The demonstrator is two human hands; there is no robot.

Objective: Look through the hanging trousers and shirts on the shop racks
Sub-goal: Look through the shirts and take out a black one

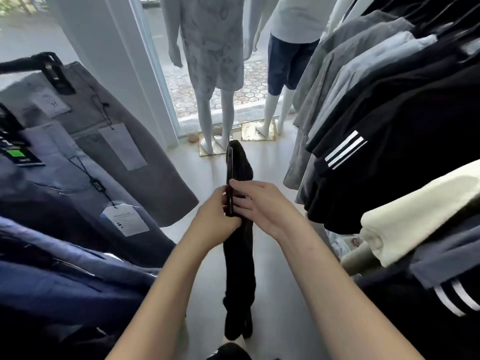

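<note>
A pair of black trousers [239, 281] on a dark clip hanger hangs edge-on in the aisle in front of me. My left hand [215, 219] grips the hanger and waistband from the left. My right hand [262, 203] holds the same spot from the right, its fingers laid over the top of the hanger. To the left hang grey trousers [109, 131] and blue trousers [52, 281] with paper tags. On the right rack hang black shirts with white stripes [376, 157], grey shirts [350, 61] and a cream shirt [420, 211].
Two white mannequins [213, 74] [285, 61] in shorts stand on gold bases by the shop window ahead. A white pillar [104, 48] rises at the back left. A narrow strip of pale floor [275, 294] runs between the two racks.
</note>
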